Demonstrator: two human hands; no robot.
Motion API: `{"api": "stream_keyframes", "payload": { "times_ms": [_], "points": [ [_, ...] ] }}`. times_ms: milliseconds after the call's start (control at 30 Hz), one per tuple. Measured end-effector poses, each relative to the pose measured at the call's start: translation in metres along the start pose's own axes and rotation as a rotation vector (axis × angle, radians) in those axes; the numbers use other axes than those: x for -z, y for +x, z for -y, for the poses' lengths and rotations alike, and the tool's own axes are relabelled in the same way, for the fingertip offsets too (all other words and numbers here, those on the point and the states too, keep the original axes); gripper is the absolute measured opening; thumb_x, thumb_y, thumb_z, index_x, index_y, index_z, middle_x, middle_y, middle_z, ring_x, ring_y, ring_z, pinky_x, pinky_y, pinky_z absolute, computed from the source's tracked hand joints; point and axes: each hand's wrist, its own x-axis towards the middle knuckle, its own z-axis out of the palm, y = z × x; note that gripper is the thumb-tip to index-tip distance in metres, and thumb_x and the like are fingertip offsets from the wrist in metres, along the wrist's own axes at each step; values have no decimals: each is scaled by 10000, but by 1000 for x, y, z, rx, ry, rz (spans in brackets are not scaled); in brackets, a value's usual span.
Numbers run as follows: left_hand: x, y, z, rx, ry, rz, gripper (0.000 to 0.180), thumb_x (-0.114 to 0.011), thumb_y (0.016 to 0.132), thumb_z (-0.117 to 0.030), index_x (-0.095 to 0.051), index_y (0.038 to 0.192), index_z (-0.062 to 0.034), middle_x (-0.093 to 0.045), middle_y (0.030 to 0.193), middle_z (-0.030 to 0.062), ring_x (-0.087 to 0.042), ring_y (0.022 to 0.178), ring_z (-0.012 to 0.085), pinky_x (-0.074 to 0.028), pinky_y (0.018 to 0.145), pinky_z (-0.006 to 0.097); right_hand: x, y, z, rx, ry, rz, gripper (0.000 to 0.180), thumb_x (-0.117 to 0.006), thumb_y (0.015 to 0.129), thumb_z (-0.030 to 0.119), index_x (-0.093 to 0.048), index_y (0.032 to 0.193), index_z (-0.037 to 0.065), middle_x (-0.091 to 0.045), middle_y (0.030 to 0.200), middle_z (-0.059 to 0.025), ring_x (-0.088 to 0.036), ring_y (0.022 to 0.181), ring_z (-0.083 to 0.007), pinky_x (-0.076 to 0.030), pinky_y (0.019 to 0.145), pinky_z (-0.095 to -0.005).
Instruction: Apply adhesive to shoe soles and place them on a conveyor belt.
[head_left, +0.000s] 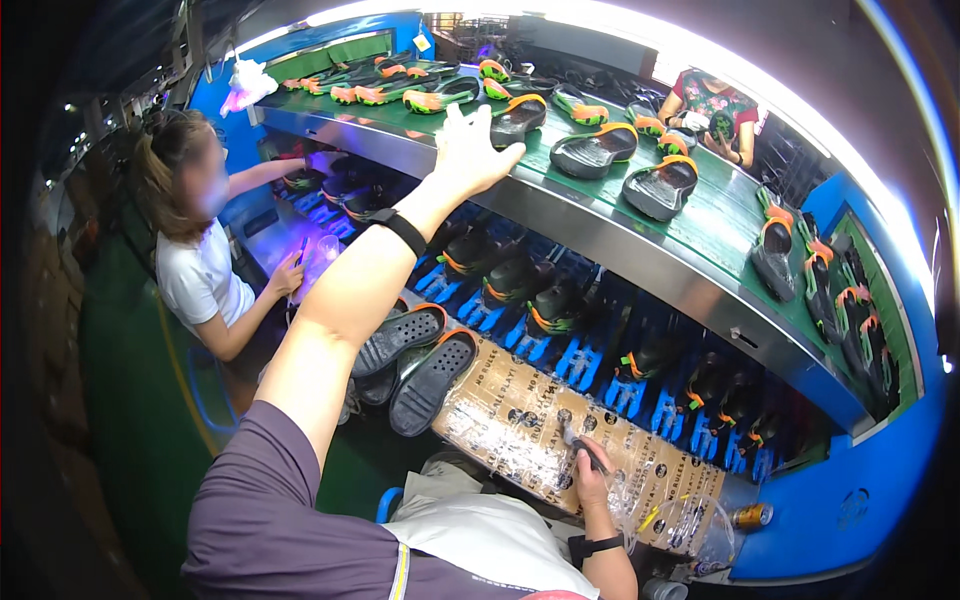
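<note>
My left hand (474, 150) is stretched out over the edge of the green conveyor belt (590, 210), fingers spread and holding nothing. Nearest to it is a black shoe upper with an orange rim (519, 122); I cannot tell whether the fingertips touch it. Lower down, my right hand (592, 484) grips a dark-handled brush (590, 452) above a taped cardboard surface (500, 400). At the left end of that cardboard lie two black perforated soles with orange edges, one farther off (400, 335) and one nearer (433, 385).
Blue holders (580, 362) carrying black shoe parts line the lower level under the belt. A co-worker in white (205, 270) works at the left; another person (715, 115) stands beyond the belt. A can (752, 515) and a clear plastic cup (716, 545) stand at the right.
</note>
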Motion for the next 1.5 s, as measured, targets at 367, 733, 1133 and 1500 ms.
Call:
{"api": "stream_keyframes", "payload": {
  "times_ms": [367, 733, 1133, 1500],
  "points": [
    [-33, 71, 67, -66, -381, 183, 809, -593, 981, -564, -447, 1551, -8, -599, 1409, 322, -578, 1329, 449, -423, 1148, 458, -1, 1, 6, -28, 8, 3, 299, -706, 928, 169, -752, 1165, -8, -745, 1006, -151, -707, 910, -244, -552, 862, -352],
    [-62, 130, 166, -254, 564, 369, 349, -566, 979, -174, -610, 1320, -116, -659, 1242, 157, -580, 1288, 339, -372, 1125, 626, -2, 4, -3, -10, -55, 25, 312, -713, 926, 167, -748, 1167, -28, -749, 997, -184, -722, 881, -259, -558, 847, -358],
    [27, 123, 171, -28, 242, 86, 542, -604, 951, -535, -801, 1004, -34, -761, 860, 199, -755, 861, 342, -583, 856, 434, -8, 8, 8, 3, 8, 51, 303, -690, 953, 161, -739, 1192, -18, -747, 1051, -171, -715, 948, -257, -546, 881, -346],
    [19, -72, 103, 365, -1195, -172, 417, -715, 881, -82, -648, 1243, 113, -755, 1060, 137, -711, 953, 170, -568, 866, 318, -8, 9, 16, -31, 42, 1, 265, -692, 969, 94, -732, 1206, -18, -758, 1109, -127, -706, 996, -195, -542, 916, -323]
  ]
}}
